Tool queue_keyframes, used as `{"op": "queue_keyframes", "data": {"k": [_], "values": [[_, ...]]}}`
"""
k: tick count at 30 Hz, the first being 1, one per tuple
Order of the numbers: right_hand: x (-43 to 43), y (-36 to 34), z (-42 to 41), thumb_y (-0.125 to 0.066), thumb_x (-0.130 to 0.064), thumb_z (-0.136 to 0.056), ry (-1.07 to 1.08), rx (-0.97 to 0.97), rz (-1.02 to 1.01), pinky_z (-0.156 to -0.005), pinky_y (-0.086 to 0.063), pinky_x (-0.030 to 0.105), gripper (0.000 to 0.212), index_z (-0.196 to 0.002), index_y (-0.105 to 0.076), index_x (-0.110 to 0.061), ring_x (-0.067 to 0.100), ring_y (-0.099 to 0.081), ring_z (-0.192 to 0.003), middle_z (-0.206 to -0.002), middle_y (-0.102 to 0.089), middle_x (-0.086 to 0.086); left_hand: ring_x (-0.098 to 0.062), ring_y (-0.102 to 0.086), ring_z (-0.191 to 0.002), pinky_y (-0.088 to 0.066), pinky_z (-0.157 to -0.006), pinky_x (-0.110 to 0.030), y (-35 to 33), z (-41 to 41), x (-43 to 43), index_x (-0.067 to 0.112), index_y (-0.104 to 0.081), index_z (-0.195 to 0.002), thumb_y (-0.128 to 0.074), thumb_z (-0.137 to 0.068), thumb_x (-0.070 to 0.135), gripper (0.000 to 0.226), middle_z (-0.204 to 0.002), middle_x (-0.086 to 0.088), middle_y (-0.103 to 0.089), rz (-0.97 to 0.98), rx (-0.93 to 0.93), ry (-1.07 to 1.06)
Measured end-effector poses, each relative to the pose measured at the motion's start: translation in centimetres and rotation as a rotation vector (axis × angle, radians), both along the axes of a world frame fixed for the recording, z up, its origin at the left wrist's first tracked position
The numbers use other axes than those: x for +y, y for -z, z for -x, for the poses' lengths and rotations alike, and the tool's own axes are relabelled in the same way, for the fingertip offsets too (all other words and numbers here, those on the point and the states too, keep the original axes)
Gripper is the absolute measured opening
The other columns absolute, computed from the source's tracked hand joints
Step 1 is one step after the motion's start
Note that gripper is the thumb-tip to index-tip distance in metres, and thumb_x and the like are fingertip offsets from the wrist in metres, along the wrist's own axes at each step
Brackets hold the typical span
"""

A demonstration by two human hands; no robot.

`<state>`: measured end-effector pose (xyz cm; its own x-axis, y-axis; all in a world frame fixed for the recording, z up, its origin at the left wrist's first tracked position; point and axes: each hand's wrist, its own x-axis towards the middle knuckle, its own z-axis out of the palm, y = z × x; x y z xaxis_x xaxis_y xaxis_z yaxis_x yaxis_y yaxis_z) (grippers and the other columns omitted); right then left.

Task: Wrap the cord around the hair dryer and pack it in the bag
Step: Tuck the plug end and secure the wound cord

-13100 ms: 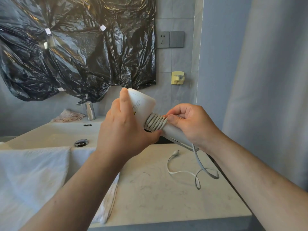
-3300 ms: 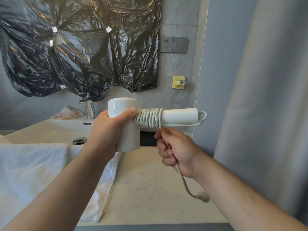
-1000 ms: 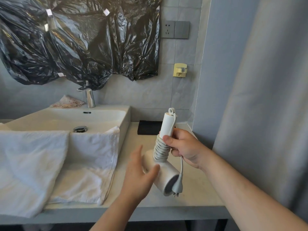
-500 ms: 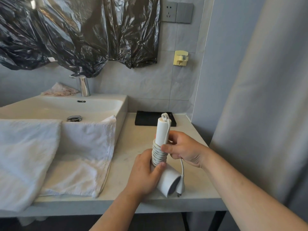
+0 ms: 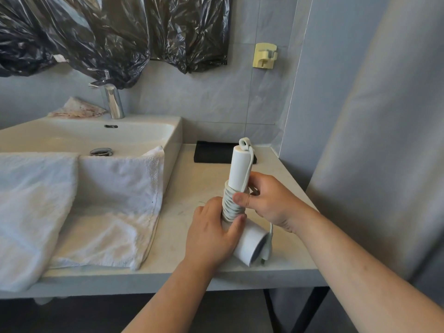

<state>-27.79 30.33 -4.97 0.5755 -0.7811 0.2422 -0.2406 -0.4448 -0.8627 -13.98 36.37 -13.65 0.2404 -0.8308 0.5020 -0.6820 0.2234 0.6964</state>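
The white hair dryer (image 5: pixel 240 165) stands with its handle pointing up and its barrel (image 5: pixel 252 246) low, just above the counter. Its cord (image 5: pixel 231 205) is coiled several times around the lower handle. My left hand (image 5: pixel 211 239) grips the dryer where handle meets barrel. My right hand (image 5: pixel 269 200) holds the handle at the coils, thumb pressed on the cord. The plug (image 5: pixel 265 255) hangs beside the barrel mouth. A flat black bag (image 5: pixel 211 152) lies at the back of the counter.
A white sink (image 5: pixel 96 135) with a chrome tap (image 5: pixel 113 102) sits to the left, white towels (image 5: pixel 108 203) draped over its front. The counter's front edge (image 5: pixel 168 277) is just below my hands. A grey curtain (image 5: pixel 372 140) hangs on the right. Black plastic sheeting (image 5: pixel 108 32) covers the wall.
My left hand let go of the dryer, then took hold again at the barrel end. The dryer turned from level to handle-up and came down near the counter. The view tilted down.
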Motion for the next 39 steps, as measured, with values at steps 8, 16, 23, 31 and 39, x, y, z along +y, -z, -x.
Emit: {"op": "queue_keyframes", "data": {"k": [8,16,23,31,39], "values": [[0.6,-0.2,0.1,-0.073,-0.032,-0.082,0.134,0.011,0.031,-0.087,-0.044,0.019,0.031,-0.111,-0.068,-0.024,-0.003,-0.061,-0.102,-0.107,-0.070,-0.013,-0.009,-0.046,-0.087,-0.040,-0.066,-0.022,-0.2,0.7,0.2,0.032,-0.054,-0.108,-0.043,-0.081,0.062,0.042,-0.093,0.017,-0.057,0.017,-0.033,-0.077],[1.7,0.3,-0.1,-0.071,-0.033,-0.084,0.187,-0.052,0.016,-0.095,-0.045,0.026,0.027,-0.110,-0.068,-0.027,-0.002,-0.062,-0.105,-0.108,-0.071,-0.015,-0.008,-0.047,-0.112,-0.043,-0.090,-0.027,-0.4,0.5,0.2,0.027,-0.047,-0.131,-0.060,-0.080,0.057,0.061,-0.117,0.017,-0.053,0.024,0.047,-0.063],[1.6,-0.3,0.6,-0.069,-0.032,-0.087,0.066,0.009,0.053,-0.096,-0.043,0.016,0.032,-0.118,-0.067,-0.026,-0.008,-0.056,-0.110,-0.114,-0.069,-0.018,-0.005,-0.053,-0.126,-0.049,-0.097,-0.027,-4.5,-1.7,1.2,0.029,-0.055,-0.131,-0.047,-0.098,0.020,0.036,-0.143,0.005,-0.052,0.377,0.008,0.243],[2.3,0.2,1.6,-0.066,-0.014,-0.087,-0.031,0.049,0.037,-0.060,-0.043,0.010,0.040,-0.121,-0.058,-0.034,-0.010,-0.060,-0.077,-0.111,-0.065,-0.017,-0.021,-0.060,-0.087,-0.053,-0.069,-0.043,-5.1,-3.6,0.5,0.011,-0.062,-0.099,-0.056,-0.088,0.005,0.014,-0.102,0.001,-0.061,0.425,-0.328,0.192],[3.8,3.0,4.2,-0.062,-0.016,-0.089,0.271,0.134,0.052,-0.083,-0.049,0.024,0.023,-0.110,-0.064,-0.026,0.007,-0.061,-0.095,-0.102,-0.066,-0.008,-0.024,-0.052,-0.084,-0.051,-0.070,-0.046,-6.6,-3.8,0.9,0.011,-0.060,-0.093,-0.055,-0.087,0.016,0.009,-0.096,-0.001,-0.054,0.352,-0.436,0.221]]}}
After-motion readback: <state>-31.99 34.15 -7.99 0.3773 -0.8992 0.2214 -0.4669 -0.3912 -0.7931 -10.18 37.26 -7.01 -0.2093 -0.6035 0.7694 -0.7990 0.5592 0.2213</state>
